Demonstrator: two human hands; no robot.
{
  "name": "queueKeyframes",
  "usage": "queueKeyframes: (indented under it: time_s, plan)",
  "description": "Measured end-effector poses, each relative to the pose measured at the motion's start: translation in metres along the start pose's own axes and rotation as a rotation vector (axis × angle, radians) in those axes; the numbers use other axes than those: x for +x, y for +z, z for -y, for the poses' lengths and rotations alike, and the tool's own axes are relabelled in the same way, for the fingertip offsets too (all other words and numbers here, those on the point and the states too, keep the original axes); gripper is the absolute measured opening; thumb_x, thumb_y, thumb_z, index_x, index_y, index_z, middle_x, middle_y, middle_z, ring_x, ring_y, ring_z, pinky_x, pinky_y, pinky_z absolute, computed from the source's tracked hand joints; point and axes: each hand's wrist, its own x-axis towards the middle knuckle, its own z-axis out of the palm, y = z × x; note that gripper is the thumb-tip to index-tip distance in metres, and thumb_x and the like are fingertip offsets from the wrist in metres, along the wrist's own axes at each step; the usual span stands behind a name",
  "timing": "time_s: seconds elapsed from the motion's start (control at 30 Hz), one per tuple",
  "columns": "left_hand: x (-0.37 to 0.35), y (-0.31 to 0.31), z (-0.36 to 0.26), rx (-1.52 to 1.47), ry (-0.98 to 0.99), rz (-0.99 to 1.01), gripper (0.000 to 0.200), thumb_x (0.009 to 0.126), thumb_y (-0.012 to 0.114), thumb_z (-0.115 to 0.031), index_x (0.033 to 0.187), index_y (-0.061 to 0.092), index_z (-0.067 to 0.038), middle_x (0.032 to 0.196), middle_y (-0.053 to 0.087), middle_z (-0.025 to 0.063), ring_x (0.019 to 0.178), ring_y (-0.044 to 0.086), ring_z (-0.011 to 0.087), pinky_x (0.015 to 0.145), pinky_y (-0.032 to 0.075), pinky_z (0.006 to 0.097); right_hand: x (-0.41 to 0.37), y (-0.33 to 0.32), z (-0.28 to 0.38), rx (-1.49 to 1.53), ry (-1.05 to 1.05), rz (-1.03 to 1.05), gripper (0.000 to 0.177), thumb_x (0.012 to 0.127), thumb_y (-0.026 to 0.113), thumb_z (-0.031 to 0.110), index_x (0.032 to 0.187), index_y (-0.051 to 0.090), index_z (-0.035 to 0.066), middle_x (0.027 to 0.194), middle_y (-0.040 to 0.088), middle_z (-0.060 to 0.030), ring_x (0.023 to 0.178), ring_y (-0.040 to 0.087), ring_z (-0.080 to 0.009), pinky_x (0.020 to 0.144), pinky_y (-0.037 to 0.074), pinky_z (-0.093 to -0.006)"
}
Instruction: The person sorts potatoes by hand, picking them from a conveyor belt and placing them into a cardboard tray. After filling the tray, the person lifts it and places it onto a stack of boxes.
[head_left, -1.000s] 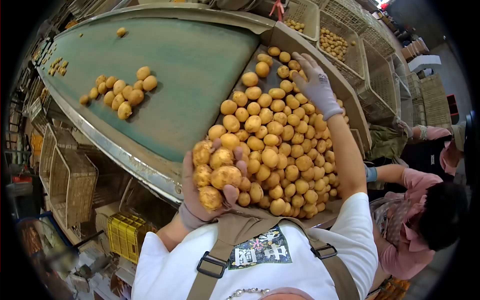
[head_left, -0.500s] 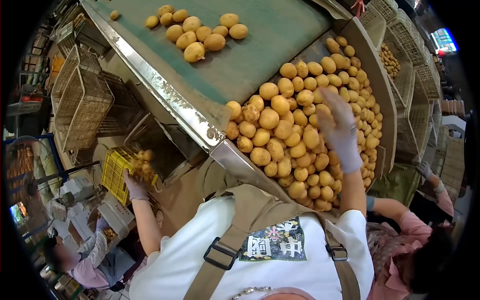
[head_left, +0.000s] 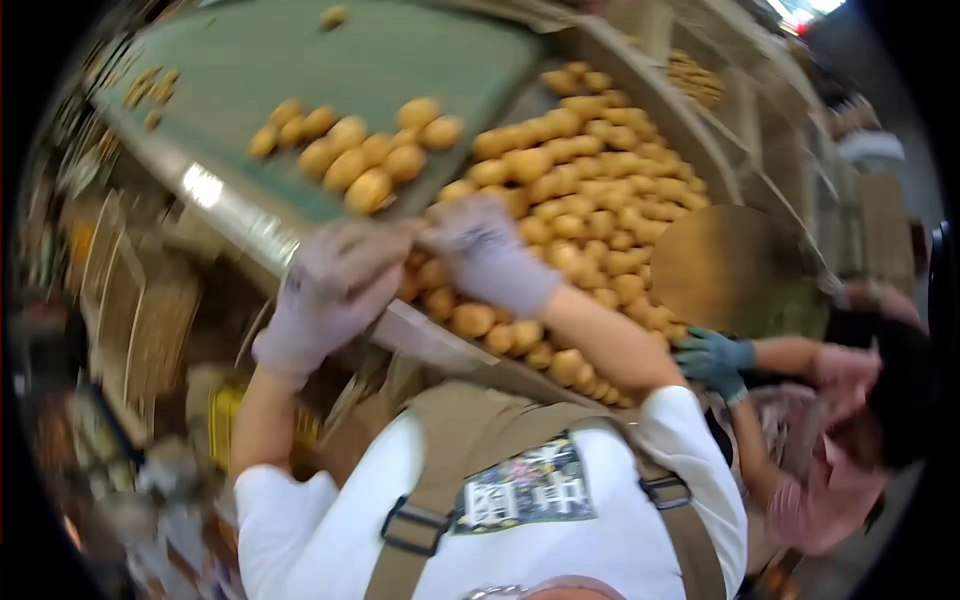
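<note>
My left hand [head_left: 335, 285], in a pale glove, is over the metal edge of the green belt, with its fingers curled towards the other hand. Close against it, my right hand [head_left: 490, 255], also gloved, is bent over the near-left side of the potato heap [head_left: 590, 220]. The fingertips of both hands meet; blur hides whatever is between them. Just beyond them, a cluster of potatoes [head_left: 347, 168] rests on the green belt [head_left: 230, 70].
The belt's metal edge [head_left: 230, 215] runs diagonally on the left. A co-worker's blue-green gloved hands [head_left: 715, 358] are at the heap's right end. At lower left stands a yellow crate [head_left: 225, 425]; pale crates [head_left: 135, 310] are beside the belt.
My left hand has come up from the yellow crate to the belt edge. My right hand has moved left across the heap to meet it. The view has shifted and the belt potatoes have moved.
</note>
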Motion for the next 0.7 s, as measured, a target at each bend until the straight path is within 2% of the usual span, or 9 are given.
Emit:
queueKeyframes:
  time_s: [0.07,0.17,0.23,0.3,0.33,0.43,0.5,0.63,0.7]
  plan:
    - [0.01,0.014,-0.003,0.202,0.139,0.265,0.028,0.086,0.072,-0.024,0.111,0.075,-0.012,0.107,0.066,0.0128,0.103,0.061,0.0352,0.092,0.05,0.046,0.017,0.006,-0.005,0.034,0.026,-0.012,0.01,0.075,0.067,0.017,0.085,0.066,0.02,0.061,0.057,-0.0045,0.057,0.061,-0.0255,0.052,0.043,-0.0404]
    - [0.026,0.036,-0.003,0.297,0.289,0.349,0.03,0.076,0.075,-0.027,0.102,0.075,-0.012,0.103,0.066,0.0112,0.101,0.059,0.0344,0.089,0.048,0.0482,0.018,0.028,-0.027,0.058,0.003,-0.043,0.009,0.075,0.067,0.024,0.071,0.061,0.02,0.06,0.055,-0.0039,0.059,0.06,-0.0271,0.065,0.048,-0.045]
    - [0.036,0.037,0.001,0.272,0.378,0.394,0.03,0.073,0.076,-0.027,0.099,0.075,-0.013,0.092,0.066,0.0098,0.093,0.06,0.033,0.084,0.046,0.0473,0.003,0.01,-0.042,0.236,-0.124,-0.374,0.009,0.078,0.067,0.035,0.082,0.066,0.027,0.062,0.061,-0.0002,0.064,0.065,-0.0268,0.083,0.047,-0.0548]
    - [0.043,0.035,-0.003,0.314,0.38,0.539,0.033,0.07,0.077,-0.027,0.1,0.075,-0.013,0.079,0.063,0.0086,0.084,0.059,0.0319,0.079,0.045,0.0462,-0.021,-0.058,-0.064,0.118,-0.196,-0.322,0.01,0.079,0.069,0.034,0.087,0.067,0.027,0.063,0.06,-0.0015,0.066,0.064,-0.0258,0.085,0.047,-0.053]
    - [0.045,0.038,-0.011,0.296,0.421,0.477,0.024,0.073,0.076,-0.025,0.093,0.076,-0.012,0.075,0.063,0.0092,0.081,0.059,0.0318,0.074,0.043,0.0457,-0.031,-0.082,-0.086,-0.27,-0.004,-0.095,0.009,0.082,0.069,0.028,0.091,0.067,0.025,0.064,0.06,-0.0031,0.066,0.063,-0.0239,0.083,0.048,-0.0484]
    - [0.048,0.045,-0.028,0.397,0.405,0.539,0.03,0.076,0.075,-0.028,0.101,0.077,-0.013,0.075,0.064,0.0089,0.081,0.059,0.0307,0.075,0.043,0.0453,-0.075,-0.156,-0.192,0.174,1.096,-0.093,0.04,0.09,0.064,0.025,0.122,0.06,0.002,0.1,0.064,-0.0121,0.09,0.061,-0.0302,0.083,0.049,-0.0487]
    - [0.051,0.048,-0.017,0.452,0.41,0.632,0.036,0.082,0.07,-0.04,0.109,0.077,-0.017,0.076,0.064,0.0098,0.077,0.06,0.0297,0.077,0.043,0.0457,-0.112,-0.151,-0.213,-0.661,0.748,-0.803,0.055,0.092,0.064,0.027,0.138,0.051,0.001,0.113,0.063,-0.015,0.099,0.061,-0.0298,0.087,0.049,-0.049]
    - [0.054,0.053,-0.013,0.49,0.352,0.753,0.036,0.081,0.07,-0.048,0.096,0.079,-0.017,0.07,0.066,0.0066,0.072,0.063,0.0283,0.078,0.041,0.0448,-0.152,-0.113,-0.142,0.009,0.686,-0.171,0.066,0.088,0.067,0.029,0.147,0.044,0.009,0.126,0.059,-0.0161,0.107,0.058,-0.0312,0.101,0.042,-0.0471]
    - [0.059,0.06,-0.007,0.492,0.302,0.812,0.039,0.081,0.07,-0.054,0.093,0.08,-0.018,0.068,0.067,0.0051,0.071,0.063,0.0273,0.079,0.041,0.0451,-0.161,-0.09,-0.1,-0.008,0.661,-0.033,0.065,0.088,0.067,0.028,0.147,0.046,0.012,0.13,0.058,-0.0137,0.11,0.057,-0.0308,0.102,0.041,-0.0464]
